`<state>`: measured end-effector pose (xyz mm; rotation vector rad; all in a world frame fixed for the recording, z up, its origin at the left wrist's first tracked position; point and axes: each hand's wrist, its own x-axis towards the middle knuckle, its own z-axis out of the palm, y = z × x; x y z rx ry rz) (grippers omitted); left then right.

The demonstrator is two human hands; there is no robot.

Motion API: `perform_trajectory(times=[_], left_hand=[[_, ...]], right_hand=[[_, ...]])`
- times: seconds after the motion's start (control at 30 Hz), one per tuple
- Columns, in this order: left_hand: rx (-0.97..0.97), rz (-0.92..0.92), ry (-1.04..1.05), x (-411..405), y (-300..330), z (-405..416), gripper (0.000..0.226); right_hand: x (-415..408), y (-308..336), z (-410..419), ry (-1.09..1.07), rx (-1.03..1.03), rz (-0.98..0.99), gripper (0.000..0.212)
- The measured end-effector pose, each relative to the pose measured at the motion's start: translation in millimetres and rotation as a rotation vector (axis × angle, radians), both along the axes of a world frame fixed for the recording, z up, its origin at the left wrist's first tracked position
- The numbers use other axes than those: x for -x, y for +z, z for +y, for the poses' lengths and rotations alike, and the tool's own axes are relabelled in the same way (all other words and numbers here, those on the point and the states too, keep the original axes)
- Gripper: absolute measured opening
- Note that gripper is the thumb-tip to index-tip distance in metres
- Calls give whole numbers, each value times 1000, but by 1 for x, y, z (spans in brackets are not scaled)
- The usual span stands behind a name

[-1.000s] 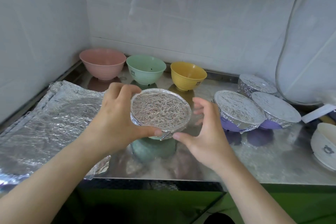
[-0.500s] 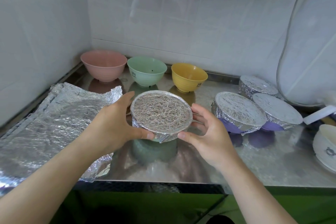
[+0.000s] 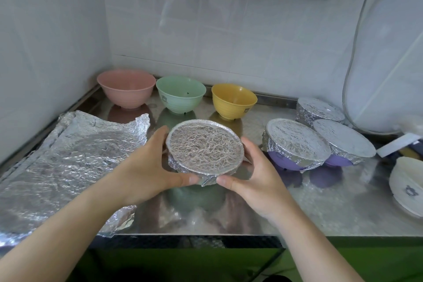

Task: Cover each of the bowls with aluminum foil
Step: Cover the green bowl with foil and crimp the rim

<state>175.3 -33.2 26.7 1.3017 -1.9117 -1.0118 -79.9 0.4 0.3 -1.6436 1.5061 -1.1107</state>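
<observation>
Both hands on the foil-covered bowl [image 3: 204, 149] at worktop [image 3: 320, 208] centre, near the front edge; bowl looks lifted just above the steel, its green reflection below. Left hand [image 3: 146, 167] curls round the left side, thumb tip pressed on the foil skirt at the front. Right hand [image 3: 256, 176] cups the right side, thumb also on the front fold, thumbs nearly meeting. Foil top is flat and crinkled, edges folded down over the rim. Loose foil sheet [image 3: 68, 162] lies flat at left. Back row uncovered: pink bowl [image 3: 126, 90], green bowl [image 3: 180, 94], yellow bowl [image 3: 233, 101]. Right side: three covered bowls [image 3: 297, 142], two showing purple bases, touching. White bowl [image 3: 407, 185] at far right, uncovered.
</observation>
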Motion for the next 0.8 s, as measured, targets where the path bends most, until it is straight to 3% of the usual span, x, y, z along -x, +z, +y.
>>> perform_trajectory(times=[0.1, 0.2, 0.27, 0.33, 0.4, 0.67, 0.8], left_hand=[[-71, 40, -10, -1, 9, 5, 69], [-100, 167, 59, 7, 15, 8, 34], [-95, 205, 158, 10, 15, 10, 13], [-76, 183, 256, 15, 13, 13, 3], [-82, 173, 323, 18, 9, 15, 5], [-105, 283, 301, 74, 80, 8, 25], [-138, 352, 254, 129, 122, -27, 42]], right_hand=[[5, 2, 2, 14, -14, -65, 119], [4, 6, 5, -8, -37, -199, 107], [0, 9, 5, -50, -36, -259, 88], [-3, 10, 6, -56, -19, -285, 52], [-10, 17, 10, -37, -53, -279, 32], [25, 86, 2, -68, 106, -283, 39], [74, 130, -26, -143, 148, -315, 31]])
